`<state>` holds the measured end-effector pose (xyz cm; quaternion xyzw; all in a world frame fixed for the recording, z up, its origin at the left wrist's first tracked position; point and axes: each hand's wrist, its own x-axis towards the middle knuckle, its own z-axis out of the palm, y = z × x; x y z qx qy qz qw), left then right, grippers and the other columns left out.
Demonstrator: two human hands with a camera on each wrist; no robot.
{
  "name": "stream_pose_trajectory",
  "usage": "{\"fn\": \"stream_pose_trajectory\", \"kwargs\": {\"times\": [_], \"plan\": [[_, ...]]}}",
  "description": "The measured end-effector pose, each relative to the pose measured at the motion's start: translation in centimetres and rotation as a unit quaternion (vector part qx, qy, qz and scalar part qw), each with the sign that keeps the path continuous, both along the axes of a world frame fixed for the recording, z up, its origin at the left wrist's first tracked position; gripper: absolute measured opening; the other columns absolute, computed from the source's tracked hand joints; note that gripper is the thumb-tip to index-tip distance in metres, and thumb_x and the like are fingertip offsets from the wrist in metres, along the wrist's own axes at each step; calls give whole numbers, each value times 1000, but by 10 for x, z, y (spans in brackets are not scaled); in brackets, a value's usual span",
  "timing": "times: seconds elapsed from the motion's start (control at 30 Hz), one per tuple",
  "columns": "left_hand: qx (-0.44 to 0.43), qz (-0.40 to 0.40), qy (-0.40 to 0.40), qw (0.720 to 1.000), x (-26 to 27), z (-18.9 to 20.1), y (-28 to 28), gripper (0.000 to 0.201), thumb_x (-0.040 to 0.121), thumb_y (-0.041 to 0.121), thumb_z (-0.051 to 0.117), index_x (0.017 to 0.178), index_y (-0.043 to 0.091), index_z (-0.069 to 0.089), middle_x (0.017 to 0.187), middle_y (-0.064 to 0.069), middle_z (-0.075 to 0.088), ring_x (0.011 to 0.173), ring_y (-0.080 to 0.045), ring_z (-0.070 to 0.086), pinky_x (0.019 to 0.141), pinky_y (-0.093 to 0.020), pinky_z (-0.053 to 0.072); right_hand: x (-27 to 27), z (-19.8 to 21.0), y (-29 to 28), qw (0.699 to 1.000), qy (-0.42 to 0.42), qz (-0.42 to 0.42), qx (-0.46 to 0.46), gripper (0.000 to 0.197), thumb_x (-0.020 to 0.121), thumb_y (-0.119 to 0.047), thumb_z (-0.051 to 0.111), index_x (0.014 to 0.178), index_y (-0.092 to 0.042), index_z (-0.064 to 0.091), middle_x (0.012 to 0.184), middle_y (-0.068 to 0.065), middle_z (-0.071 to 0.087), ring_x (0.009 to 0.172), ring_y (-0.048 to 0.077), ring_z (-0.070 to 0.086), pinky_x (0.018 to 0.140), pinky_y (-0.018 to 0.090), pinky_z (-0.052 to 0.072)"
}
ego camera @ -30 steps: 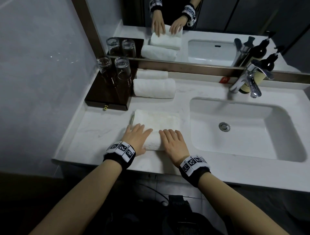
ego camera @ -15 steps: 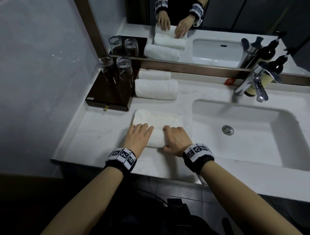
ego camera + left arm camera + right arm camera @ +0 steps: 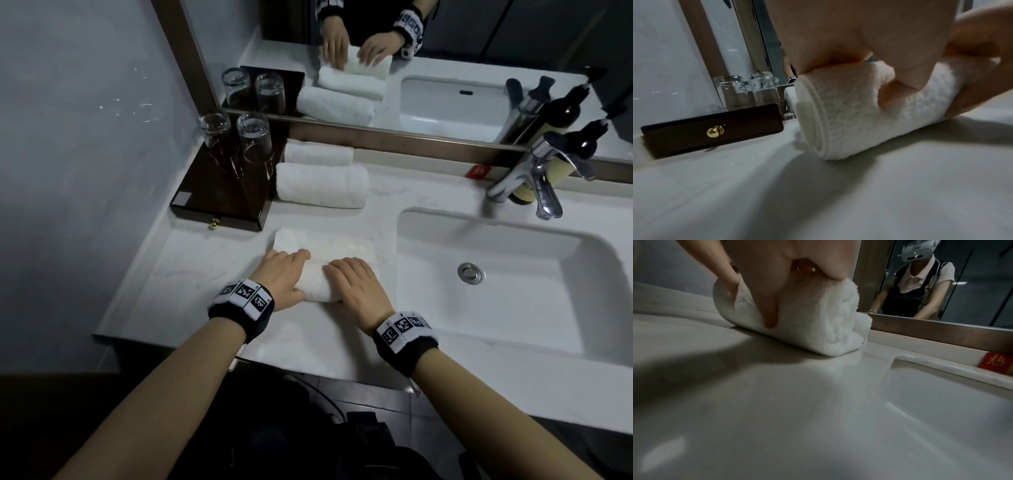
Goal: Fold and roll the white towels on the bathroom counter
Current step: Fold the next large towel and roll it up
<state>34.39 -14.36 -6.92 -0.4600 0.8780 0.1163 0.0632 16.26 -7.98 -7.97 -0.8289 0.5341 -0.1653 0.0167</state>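
Head view shows the left hand [image 3: 279,277] and right hand [image 3: 356,286] each curled in a grip over a half-rolled towel [image 3: 320,274] on the table [image 3: 191,274], long axis running 9 to 3 o'clock, so rolling toward 12 should go best with even pressure.

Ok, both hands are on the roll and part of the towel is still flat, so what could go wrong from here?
1. The left hand and right hand could advance unevenly, so the towel rolls skewed; its right end already looks looser than the left.
2. The sink edge is close on the right; drifting could tip that end in.
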Motion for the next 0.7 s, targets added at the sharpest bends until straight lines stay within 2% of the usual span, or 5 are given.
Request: {"fn": "stream_pose_trajectory", "kwargs": {"times": [0.2,0.4,0.5,0.6,0.7], "plan": [[-107,-32,66,992,6,0,-18,50,68,14,59,118,14,55,118,-3,58,111,-24,54,99,-38,37,2,4,-38,981,60,-69,171,54,88,-18,52,139,-12,37,140,4,45,134,24,35,114,50,7],[-119,-48,9,992,6,-4,-34,65,68,37,62,127,13,48,125,-4,52,115,-25,50,102,-42,33,3,12,-79,963,79,-108,233,62,76,-48,57,127,-16,45,125,4,54,116,26,47,105,45,25],[-122,-43,-58,990,1,-8,-40,68,69,28,68,130,13,43,122,-3,51,111,-23,51,102,-41,33,3,11,-91,962,74,-114,237,61,74,-50,57,122,-16,48,119,5,55,111,27,48,101,45,29],[-95,-43,-80,991,-8,-6,-59,64,71,30,66,126,13,39,118,-4,48,108,-25,48,102,-41,29,3,10,-93,971,68,-129,189,64,70,-52,46,121,-14,50,119,6,53,115,27,47,107,48,25],[-64,-54,-71,994,-12,-5,-80,59,71,36,62,122,14,40,117,-4,48,106,-26,48,96,-40,31,9,0,-82,985,56,-152,53,50,74,-35,59,116,-8,58,113,9,61,110,30,56,107,53,29]]}}
